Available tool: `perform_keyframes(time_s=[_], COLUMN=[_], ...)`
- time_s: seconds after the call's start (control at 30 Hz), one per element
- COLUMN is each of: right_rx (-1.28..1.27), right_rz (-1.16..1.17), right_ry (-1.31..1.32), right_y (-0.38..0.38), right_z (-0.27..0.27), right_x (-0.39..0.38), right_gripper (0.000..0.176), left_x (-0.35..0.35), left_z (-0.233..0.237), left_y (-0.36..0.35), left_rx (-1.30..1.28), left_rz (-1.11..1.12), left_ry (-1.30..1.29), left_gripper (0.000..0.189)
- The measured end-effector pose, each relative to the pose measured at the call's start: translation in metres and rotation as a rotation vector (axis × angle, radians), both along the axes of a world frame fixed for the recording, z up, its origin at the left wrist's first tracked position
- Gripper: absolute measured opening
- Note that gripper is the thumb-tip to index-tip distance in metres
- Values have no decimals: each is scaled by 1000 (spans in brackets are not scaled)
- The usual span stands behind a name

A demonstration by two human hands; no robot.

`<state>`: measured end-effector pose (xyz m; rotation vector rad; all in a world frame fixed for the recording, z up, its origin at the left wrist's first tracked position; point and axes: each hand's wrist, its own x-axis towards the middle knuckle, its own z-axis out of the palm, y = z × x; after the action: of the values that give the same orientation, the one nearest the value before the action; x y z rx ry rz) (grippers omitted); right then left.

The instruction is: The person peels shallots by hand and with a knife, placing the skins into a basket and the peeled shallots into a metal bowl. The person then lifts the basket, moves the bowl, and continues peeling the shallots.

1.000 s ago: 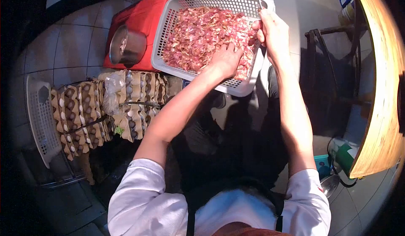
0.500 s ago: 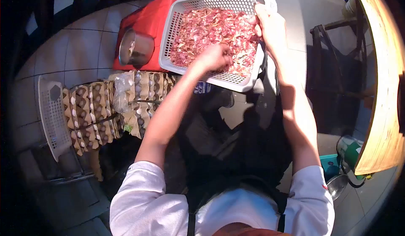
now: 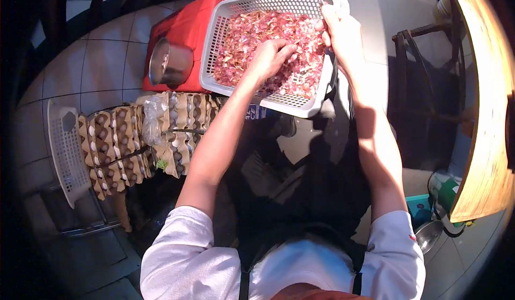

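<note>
A grey plastic basket [image 3: 213, 39] with perforated walls holds a heap of small pink-red shallots [image 3: 252, 29] mixed with papery skins. My left hand [image 3: 271, 58] is over the middle of the heap, its fingers curled together towards the thumb; what lies between them is too small to make out. At the basket's upper right corner, my right hand [image 3: 343, 36] grips the rim, thumb on top and fingers at the inner side. The basket tilts slightly towards me.
A red box [image 3: 196, 23] stands left of the basket, with a metal pot [image 3: 171, 63] on it. Egg trays [image 3: 115, 144] full of eggs are stacked lower left beside another grey basket [image 3: 68, 152]. A wooden tabletop [image 3: 485, 112] edges the right side.
My left hand has lifted slightly from deep in the shallots and moved up, its fingertips now showing. My right hand stays on the rim, and the basket has barely shifted.
</note>
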<state>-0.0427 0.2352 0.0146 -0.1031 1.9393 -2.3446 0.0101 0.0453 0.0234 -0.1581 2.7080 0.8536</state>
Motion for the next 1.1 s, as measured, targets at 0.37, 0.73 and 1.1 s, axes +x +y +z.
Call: perform_keyframes(time_s=[0.37, 0.73, 1.1], right_rx=[-59, 107, 372], right_rz=[19, 66, 174], right_ry=[-72, 40, 216], right_y=[-6, -17, -63], right_z=[4, 4, 7], right_x=[3, 5, 15], right_gripper=[31, 44, 39], left_x=[9, -17, -5], left_z=[-32, -46, -18], left_y=[-13, -18, -29], left_rx=[450, 469, 1277], left_rz=[160, 68, 418], left_ry=[136, 411, 224], left_gripper=[27, 20, 35])
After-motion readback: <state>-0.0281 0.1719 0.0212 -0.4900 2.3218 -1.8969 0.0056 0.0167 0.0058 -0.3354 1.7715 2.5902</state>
